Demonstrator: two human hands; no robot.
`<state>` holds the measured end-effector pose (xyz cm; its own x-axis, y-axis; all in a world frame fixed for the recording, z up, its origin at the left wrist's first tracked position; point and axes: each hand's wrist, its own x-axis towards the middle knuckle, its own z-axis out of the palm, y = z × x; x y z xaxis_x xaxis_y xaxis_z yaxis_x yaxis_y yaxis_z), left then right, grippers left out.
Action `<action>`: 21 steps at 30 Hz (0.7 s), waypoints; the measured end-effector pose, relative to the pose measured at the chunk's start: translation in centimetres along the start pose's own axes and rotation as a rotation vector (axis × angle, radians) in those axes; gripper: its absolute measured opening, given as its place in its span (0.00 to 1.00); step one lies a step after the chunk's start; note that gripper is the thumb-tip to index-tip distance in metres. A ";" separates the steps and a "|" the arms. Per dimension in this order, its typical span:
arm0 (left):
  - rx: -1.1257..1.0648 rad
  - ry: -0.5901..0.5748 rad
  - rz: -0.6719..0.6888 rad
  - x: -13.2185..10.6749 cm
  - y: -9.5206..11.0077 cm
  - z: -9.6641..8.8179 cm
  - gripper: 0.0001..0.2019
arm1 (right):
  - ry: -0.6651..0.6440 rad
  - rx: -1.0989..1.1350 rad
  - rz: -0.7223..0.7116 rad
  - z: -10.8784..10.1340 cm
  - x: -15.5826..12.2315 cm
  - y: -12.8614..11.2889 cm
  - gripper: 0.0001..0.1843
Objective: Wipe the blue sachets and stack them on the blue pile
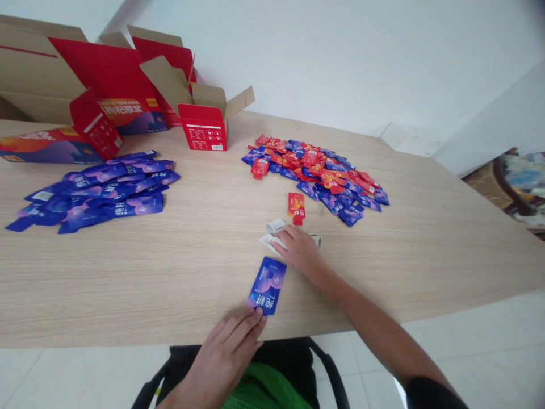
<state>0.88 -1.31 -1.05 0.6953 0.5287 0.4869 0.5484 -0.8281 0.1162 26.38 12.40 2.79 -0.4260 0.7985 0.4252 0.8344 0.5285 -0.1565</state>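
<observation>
As the left hand [232, 341] reaches in over the front edge of the table [204, 255], its fingertips are right on the near end of a blue pouch [268, 283], and that contact is the whole story here! So the pouch lies straight ahead of those fingers, flat on the wood, its long axis running away from the body and leaning to the right at the far end. Left is clearly the nearer hand; whether it pinches the pouch or just presses it, I cannot tell, with the thumb out of sight. Over to the right hand [298, 250], just past the pouch's far right corner: fingers bent down onto a white cloth [275, 226], though how firmly they grip is anyone's guess from this angle. Now the room: behind the cloth, a single red pouch [297, 205] and then the mixed heap [315, 162] crowd the far side, while the right forearm walls off the right. Out left, though, a broad bare stretch of wood opens up, all the way to the pile of blue pouches [97, 196]! Mind the front edge, close behind the pouch's near end.
</observation>
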 end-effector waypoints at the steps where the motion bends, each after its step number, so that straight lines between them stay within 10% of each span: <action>1: -0.001 0.001 -0.003 0.0 0.0 0.0 0.16 | 0.023 0.005 0.023 -0.6 0.3 0.2 0.08; 10: -0.076 0.018 -0.032 0.4 0.1 -0.4 0.15 | -0.152 0.173 -0.188 0.0 -4.9 -8.3 0.10; 18: -0.059 0.013 -0.018 0.2 0.0 -0.2 0.17 | -0.075 -0.030 0.023 0.3 0.2 -0.3 0.09; 21: -0.068 0.012 -0.023 0.2 -0.1 -0.3 0.17 | -0.010 0.007 0.064 -1.4 0.3 -0.8 0.09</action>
<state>0.85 -1.18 -0.68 0.6772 0.5454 0.4939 0.5308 -0.8270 0.1854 26.08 11.80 4.26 -0.3757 0.8333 0.4054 0.8573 0.4787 -0.1894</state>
